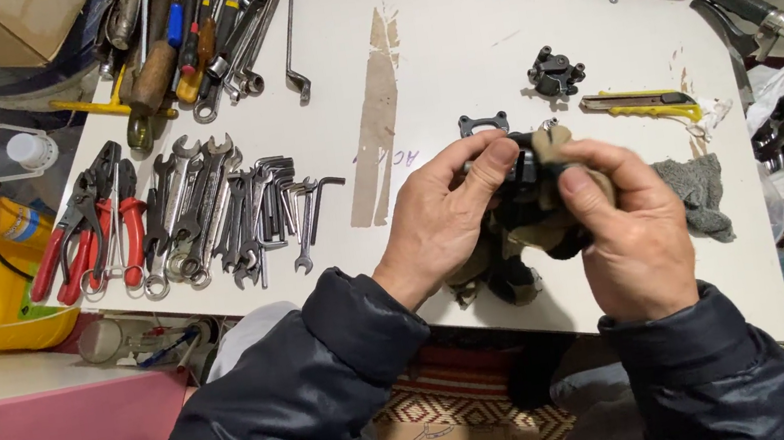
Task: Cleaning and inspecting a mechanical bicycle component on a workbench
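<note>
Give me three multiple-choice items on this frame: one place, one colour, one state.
1. Where does the utility knife lie?
A. among the wrenches
B. on the table beyond the right hand
C. on the floor

2. What colour are the pliers' handles?
A. red
B. green
C. white

3. How does the dark part stand?
A. lying alone on the table
B. held between both hands with a rag
C. inside the yellow case

Key: 1 B, it lies past the right hand near the table's far right. 2 A, the grips left of the wrenches are red. 3 B, the left hand and right hand pinch it with the rag.
</note>
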